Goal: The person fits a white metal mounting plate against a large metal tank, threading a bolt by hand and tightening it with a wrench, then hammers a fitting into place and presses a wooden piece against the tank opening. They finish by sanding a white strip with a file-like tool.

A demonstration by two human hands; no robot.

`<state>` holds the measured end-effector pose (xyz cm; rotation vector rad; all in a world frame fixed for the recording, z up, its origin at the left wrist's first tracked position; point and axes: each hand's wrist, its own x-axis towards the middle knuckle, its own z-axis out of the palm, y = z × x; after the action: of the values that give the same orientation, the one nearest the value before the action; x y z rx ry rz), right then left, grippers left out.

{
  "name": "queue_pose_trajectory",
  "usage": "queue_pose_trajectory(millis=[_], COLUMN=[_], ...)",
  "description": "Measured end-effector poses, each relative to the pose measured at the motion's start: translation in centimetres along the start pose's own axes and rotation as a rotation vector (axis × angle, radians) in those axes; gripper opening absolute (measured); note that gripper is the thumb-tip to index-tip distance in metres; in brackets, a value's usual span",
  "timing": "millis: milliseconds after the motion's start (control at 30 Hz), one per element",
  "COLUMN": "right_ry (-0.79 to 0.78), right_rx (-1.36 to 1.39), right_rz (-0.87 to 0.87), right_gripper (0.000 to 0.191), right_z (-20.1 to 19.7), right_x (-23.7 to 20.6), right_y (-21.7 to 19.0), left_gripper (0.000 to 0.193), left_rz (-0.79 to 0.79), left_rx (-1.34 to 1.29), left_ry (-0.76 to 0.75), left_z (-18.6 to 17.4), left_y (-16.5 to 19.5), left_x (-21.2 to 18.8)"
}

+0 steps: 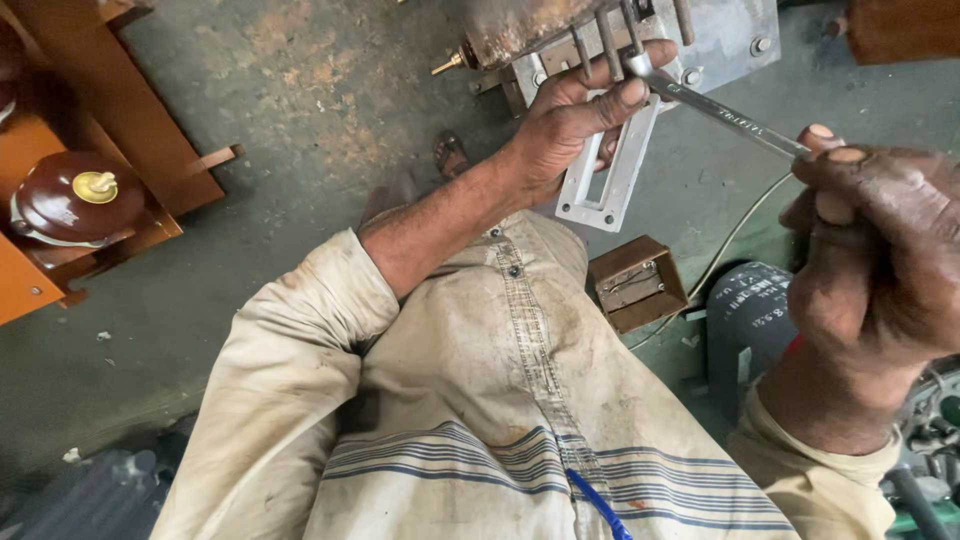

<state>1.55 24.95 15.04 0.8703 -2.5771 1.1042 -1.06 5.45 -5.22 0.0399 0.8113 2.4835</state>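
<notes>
Plainly, the spanner (715, 108) is pinched at its tail by the right hand (875, 265), its head steadied by the left hand (585, 120) against the rods (610, 40); slippage could bruise knuckles.

Soft, even daylight, faint shadows, wide-angle bending at the edges, perhaps slight blur on the near hand (880, 260).

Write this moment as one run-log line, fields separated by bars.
left hand: steadies wrench head at threaded rods | right hand: grips wrench handle | white bracket: under left hand
</notes>
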Motion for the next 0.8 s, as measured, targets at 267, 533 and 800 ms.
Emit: queue_pose_trajectory(millis=[267, 533, 800], right_ry=[-0.084, -0.121, 0.264], right_rx=[0.011, 0.083, 0.408], right_rz=[0.177, 0.044, 0.114], right_gripper=[0.015, 0.022, 0.04], right_z=[-0.4, -0.7, 3.5], right_x=[2.5, -0.4, -2.9], right_y=[-1.2, 3.6, 12.0], left_gripper=[0.043, 0.063, 0.047], left_rz=[0.073, 0.036, 0.009], left_rx=[-0.044, 0.042, -0.075], left_ry=[0.026, -0.127, -0.142], left_z=[-0.5, -1.6, -1.4], left_y=[0.1, 2.4, 3.0], left_x=[0.9, -0.4, 0.2])
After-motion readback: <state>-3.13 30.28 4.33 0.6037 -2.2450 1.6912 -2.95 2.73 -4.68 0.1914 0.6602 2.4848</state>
